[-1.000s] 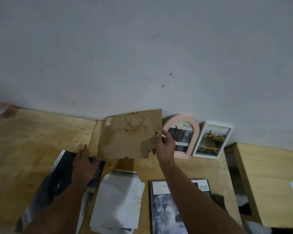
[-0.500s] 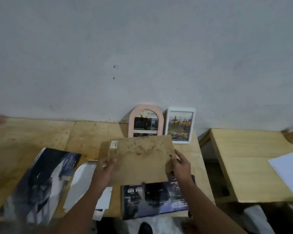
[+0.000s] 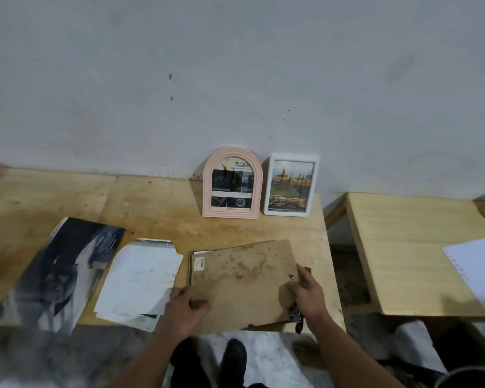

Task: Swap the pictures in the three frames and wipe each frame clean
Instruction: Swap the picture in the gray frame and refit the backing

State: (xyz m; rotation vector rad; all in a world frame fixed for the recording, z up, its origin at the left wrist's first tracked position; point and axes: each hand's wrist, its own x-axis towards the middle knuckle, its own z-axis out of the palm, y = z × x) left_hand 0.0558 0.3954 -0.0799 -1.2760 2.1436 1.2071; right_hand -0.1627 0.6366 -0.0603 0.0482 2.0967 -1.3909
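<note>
A stained brown backing board (image 3: 244,281) lies flat on a dark frame (image 3: 191,264) near the table's front edge, covering almost all of it. My left hand (image 3: 184,309) grips the board's front left corner. My right hand (image 3: 308,294) holds its right edge, thumb on top. A pink arched frame (image 3: 231,183) and a white rectangular frame (image 3: 290,186) lean upright against the wall, each with a picture in it.
A dark printed poster (image 3: 65,267) lies at the left, with a creased white sheet (image 3: 140,281) beside it. The wooden table (image 3: 151,208) ends right of the board. A gap separates it from a second table (image 3: 403,247) carrying white paper (image 3: 476,264).
The board came from upright by the wall, was carried toward me, and now lies down over the dark frame. My left hand left the poster and took the board's left corner.
</note>
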